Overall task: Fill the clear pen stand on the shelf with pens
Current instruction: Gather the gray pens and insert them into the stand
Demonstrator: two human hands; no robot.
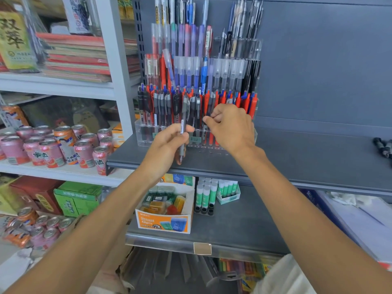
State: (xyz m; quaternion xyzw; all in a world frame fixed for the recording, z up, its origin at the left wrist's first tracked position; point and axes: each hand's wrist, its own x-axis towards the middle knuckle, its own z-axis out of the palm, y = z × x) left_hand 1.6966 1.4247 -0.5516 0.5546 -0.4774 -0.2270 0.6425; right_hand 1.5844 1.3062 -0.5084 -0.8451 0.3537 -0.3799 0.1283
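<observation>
The clear tiered pen stand (pixel 141 132) sits on the grey shelf (pixel 307 158), its rows packed with red, blue, black and purple pens. My left hand (pixel 167 145) grips a dark pen (pixel 182 132) upright, just in front of the stand's lowest row. My right hand (pixel 231 126) pinches the barrel of a dark pen (pixel 210 105) standing in the front row, right of centre. Its lower end is hidden behind my fingers.
Several loose dark pens (pixel 384 146) lie at the shelf's far right. Below are an orange box of small cases (pixel 165 221) and glue sticks (pixel 205 196). Drink cans (pixel 63 145) crowd the white shelf to the left, under stacked notebooks (pixel 76 56).
</observation>
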